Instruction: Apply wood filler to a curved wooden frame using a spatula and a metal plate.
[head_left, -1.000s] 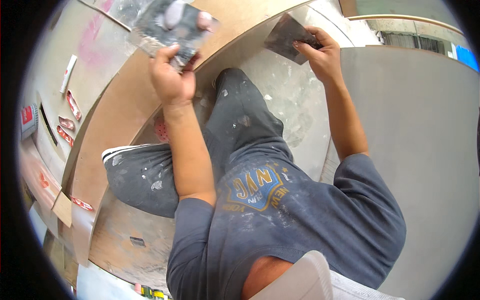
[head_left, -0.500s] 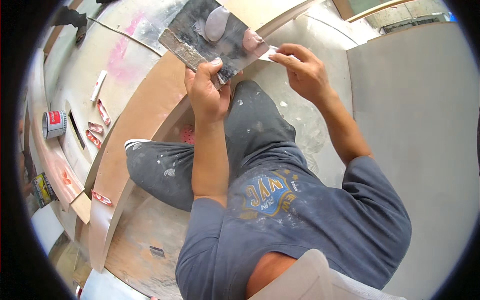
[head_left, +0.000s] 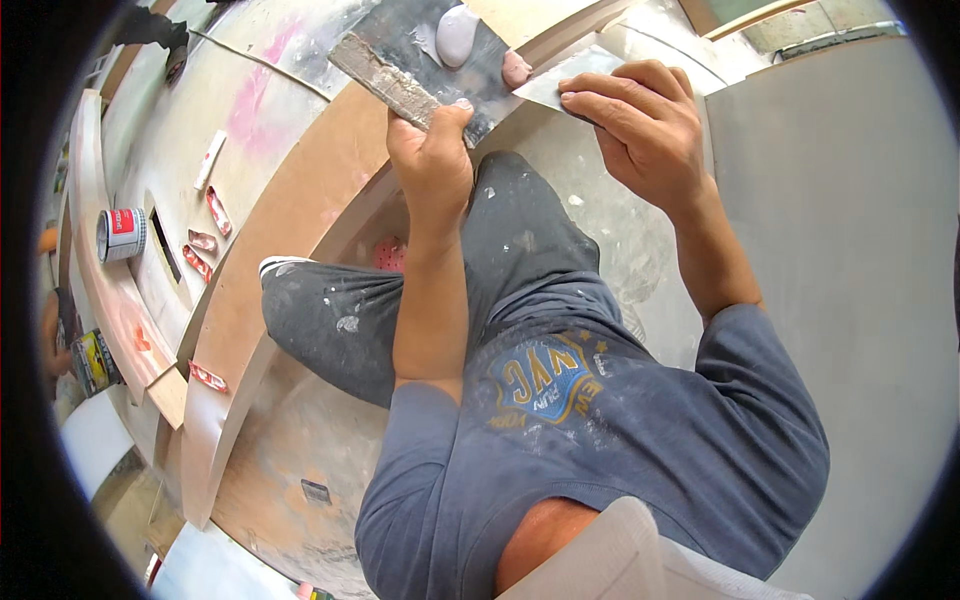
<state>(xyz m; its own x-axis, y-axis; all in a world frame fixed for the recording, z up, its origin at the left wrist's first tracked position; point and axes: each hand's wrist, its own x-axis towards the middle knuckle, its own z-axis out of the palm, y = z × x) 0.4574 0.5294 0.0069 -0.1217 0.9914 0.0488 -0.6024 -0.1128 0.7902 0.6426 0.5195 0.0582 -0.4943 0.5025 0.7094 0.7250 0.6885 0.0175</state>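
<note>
The pink paste lump (head_left: 516,68) is sitting on the dark board (head_left: 440,80), by its right edge, just beside the pale scraper (head_left: 572,76); remotely, I can't tell whether they're touching. My right hand (head_left: 655,135) is pinching the scraper in narrowed fingers (head_left: 612,92); my left hand (head_left: 432,152) is gripping the board's near edge. I'm judging a shallow blade angle and steady board best, avoiding the lilac lump (head_left: 457,36).

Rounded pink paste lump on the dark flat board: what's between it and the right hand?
Head view: a thin grey flat scraper, held by the right hand, its corner beside the pink lump; contact unclear.
</note>
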